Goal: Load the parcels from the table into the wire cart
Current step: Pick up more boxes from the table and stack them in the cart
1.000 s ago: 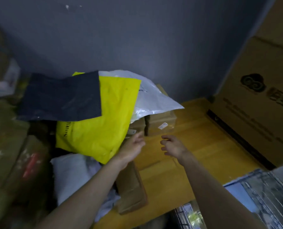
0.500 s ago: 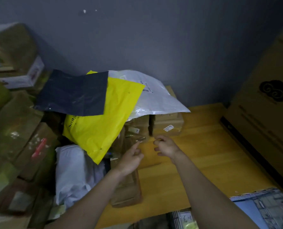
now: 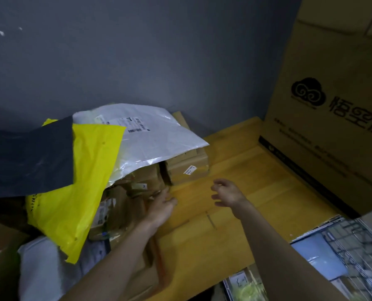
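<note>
Wooden table (image 3: 235,170) against grey wall | left hand (image 3: 161,205) was advanced onto taped brown box (image 3: 137,192), fingers flat, nothing grasped | right hand (image 3: 226,193) was kept loose, empty | wire cart (image 3: 354,246) lower right | pickup judged imminent

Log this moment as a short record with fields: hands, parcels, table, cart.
left hand: open, fingers against the brown boxes under the bags
right hand: loosely curled above the table, holding nothing
parcels: yellow bag, white bag, dark bag piled on the boxes
table: wooden, bare at right
wire cart: lower right
</note>
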